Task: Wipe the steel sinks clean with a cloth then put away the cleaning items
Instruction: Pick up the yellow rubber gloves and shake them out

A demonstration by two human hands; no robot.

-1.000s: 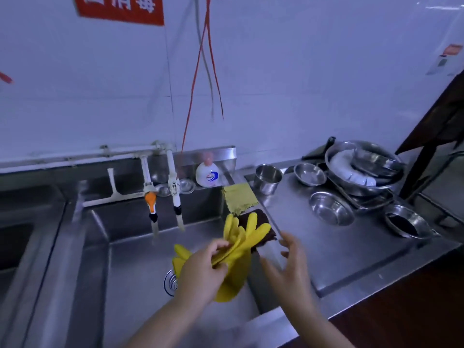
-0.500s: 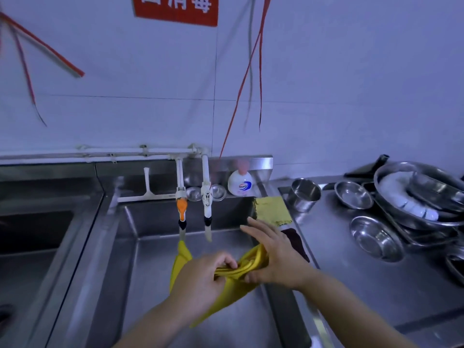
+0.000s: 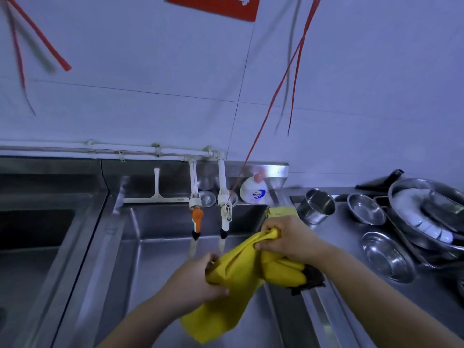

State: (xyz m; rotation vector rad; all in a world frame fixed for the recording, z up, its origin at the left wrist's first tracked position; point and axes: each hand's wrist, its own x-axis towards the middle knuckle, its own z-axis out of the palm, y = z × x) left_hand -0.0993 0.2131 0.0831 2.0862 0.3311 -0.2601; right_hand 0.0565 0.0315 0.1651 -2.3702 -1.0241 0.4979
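Both bare, both clenched on one pair of yellow rubber gloves [image 3: 233, 280] above the steel sink basin [image 3: 155, 267]. Left hand [image 3: 198, 282] gripping the bunched middle, cuffs hanging below it toward the basin floor. Right hand [image 3: 288, 241] fisted on the upper fold, glove fingers poking out beneath its wrist (over a dark rag [image 3: 311, 278] on the sink edge). Just beyond the right hand, a yellow-green cloth [image 3: 281, 211] draped on the rim. Farther back, a white soap bottle with pink cap [image 3: 253, 192] on the ledge. Beyond the left hand, two white taps, one orange-handled [image 3: 197, 219]. Right of the right hand, on the steel desk [image 3: 426, 297], a steel cup [image 3: 316, 205] and shallow steel bowls [image 3: 386, 256].
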